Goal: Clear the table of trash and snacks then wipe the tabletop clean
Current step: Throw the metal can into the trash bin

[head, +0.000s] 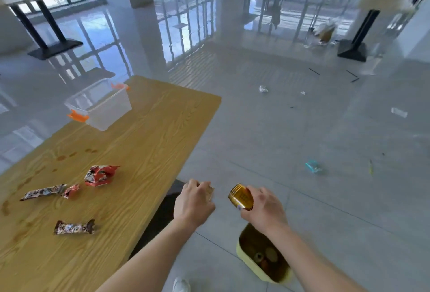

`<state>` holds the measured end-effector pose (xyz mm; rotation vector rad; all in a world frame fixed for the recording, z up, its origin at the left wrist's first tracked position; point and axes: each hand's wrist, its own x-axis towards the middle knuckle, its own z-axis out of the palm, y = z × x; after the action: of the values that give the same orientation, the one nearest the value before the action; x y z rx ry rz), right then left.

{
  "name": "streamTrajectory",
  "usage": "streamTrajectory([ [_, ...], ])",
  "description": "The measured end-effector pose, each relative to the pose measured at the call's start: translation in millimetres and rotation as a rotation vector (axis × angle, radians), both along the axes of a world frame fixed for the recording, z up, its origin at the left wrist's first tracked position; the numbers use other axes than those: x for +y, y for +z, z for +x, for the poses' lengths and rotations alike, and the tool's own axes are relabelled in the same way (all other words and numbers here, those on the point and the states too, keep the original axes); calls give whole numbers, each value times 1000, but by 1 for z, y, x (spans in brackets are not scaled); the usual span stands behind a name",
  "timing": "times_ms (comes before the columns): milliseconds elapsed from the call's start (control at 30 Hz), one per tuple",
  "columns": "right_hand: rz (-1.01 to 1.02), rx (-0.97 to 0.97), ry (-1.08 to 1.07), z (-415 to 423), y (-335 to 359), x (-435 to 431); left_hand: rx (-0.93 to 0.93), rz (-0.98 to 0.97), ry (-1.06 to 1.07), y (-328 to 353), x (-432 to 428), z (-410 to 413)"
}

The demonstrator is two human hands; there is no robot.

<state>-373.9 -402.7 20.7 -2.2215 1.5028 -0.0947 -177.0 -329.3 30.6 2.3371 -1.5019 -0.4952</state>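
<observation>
Both forearms are bare with no sleeve in view, the left hand (pixel 194 201) and right hand (pixel 264 210) wear no gloves, rings or watch, and a white shoe (pixel 181 284) shows at the bottom edge between the arms.

item in left hand (pixel 194 201) mostly hidden, yellow bin (pixel 246 259) partly behind right forearm, contents blurred

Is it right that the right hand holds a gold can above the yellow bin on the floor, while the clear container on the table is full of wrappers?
Not quite. In the head view the clear container looks empty; the wrappers lie loose on the table. The rest holds: the right hand grips the gold can above the yellow bin.
</observation>
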Motion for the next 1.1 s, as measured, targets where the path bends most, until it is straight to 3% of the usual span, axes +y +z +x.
streamTrajectory([
  [400,167,108,-369,-82,-75,-4,96,142,-354,-92,-59,-63],
  [700,343,194,-405,-134,-212,-20,141,297,-394,-217,-83,-120],
  [1100,504,258,-389,-194,-369,-38,56,465,-456,-379,-112,-197],
])
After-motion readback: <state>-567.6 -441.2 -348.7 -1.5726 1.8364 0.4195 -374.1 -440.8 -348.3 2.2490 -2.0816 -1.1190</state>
